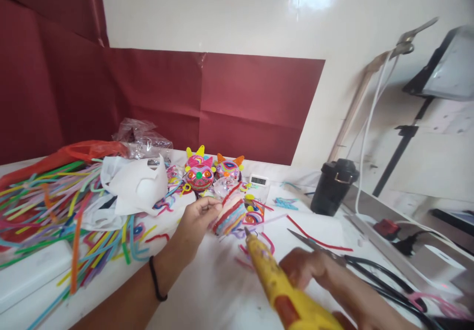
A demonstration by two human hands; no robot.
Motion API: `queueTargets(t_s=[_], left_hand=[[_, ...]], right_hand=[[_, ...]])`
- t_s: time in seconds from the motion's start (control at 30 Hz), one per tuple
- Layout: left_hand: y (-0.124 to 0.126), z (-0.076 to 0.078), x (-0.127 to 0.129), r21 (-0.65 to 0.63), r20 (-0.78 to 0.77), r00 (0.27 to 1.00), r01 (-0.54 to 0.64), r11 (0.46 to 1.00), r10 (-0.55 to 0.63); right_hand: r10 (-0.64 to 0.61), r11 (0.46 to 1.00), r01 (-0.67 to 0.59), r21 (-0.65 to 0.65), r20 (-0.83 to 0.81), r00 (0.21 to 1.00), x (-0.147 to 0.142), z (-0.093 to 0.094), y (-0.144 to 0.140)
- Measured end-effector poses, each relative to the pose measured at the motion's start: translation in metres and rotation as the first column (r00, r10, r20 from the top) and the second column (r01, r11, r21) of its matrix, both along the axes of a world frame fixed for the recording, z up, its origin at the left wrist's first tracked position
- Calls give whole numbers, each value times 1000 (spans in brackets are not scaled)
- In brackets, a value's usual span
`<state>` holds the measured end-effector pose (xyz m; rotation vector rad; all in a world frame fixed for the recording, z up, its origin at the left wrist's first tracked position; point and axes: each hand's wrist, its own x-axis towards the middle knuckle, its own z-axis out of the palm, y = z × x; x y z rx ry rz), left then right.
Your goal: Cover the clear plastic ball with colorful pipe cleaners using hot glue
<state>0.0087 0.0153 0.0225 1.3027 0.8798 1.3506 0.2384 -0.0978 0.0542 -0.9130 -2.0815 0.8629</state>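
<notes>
My left hand [198, 224] pinches a rounded craft piece [230, 215] covered with stripes of coloured pipe cleaners, with a red strand along its upper edge. My right hand [307, 273] is wrapped round a yellow hot glue gun [276, 280]. The glue gun's nozzle points up and left, close to the piece's lower right side; whether it touches cannot be made out. Behind the piece sit finished-looking animal heads, one with pink ears [199, 176] and one with orange ears [227, 167]. A long red pipe cleaner [314, 236] lies to the right.
Loose pipe cleaners [48, 192] and a cut white sheet [138, 187] crowd the left side. Scissors [326, 251] lie beside my right hand, under a black flask [333, 187] further back. A small digital timer [258, 180] stands near the wall; a lamp [444, 68] rises at right.
</notes>
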Motion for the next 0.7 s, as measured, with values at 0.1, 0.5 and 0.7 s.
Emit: queueTargets(t_s=[0.1, 0.5, 0.7], left_hand=[[-5, 4, 1, 38, -40, 999, -33, 999, 34], [-4, 2, 3, 139, -174, 984, -5, 990, 29], [-4, 1, 5, 165, -186, 982, 4, 986, 28]], right_hand=[[-52, 997, 46, -63, -107, 993, -3, -6, 9], [6, 999, -16, -37, -258, 966, -9, -24, 27], [24, 999, -33, -37, -230, 973, -8, -27, 29]])
